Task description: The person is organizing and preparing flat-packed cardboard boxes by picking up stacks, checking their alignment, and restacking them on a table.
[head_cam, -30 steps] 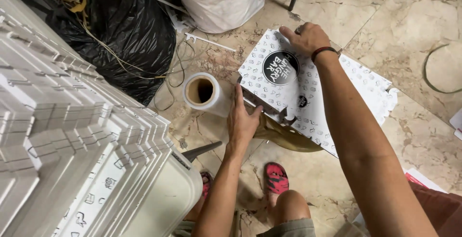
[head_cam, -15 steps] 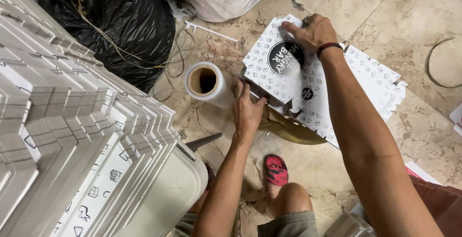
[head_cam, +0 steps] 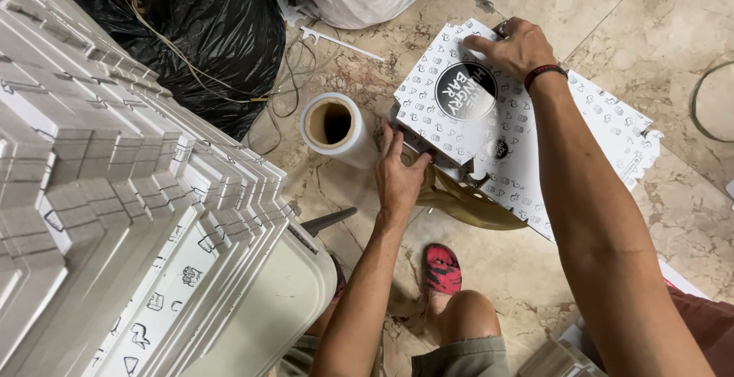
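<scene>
Cardboard box (head_cam: 527, 128), white with small dark icons, lies partly folded on the marble floor (head_cam: 489, 270). Your left hand (head_cam: 399, 174) presses its near corner, fingers spread; your right hand (head_cam: 520, 44) lies flat on its far edge. Beneath the box, a tan object is mostly hidden. Plastic-wrap roll (head_cam: 334, 126) stands beside the left hand.

A white printed flat cardboard box (head_cam: 520, 117) lies on the beige marble floor (head_cam: 612, 10), over an olive plastic stool (head_cam: 466, 205). A clear plastic-film roll (head_cam: 336, 128) stands left of it; stacked white folded cartons (head_cam: 99, 193) lie farther left.
</scene>
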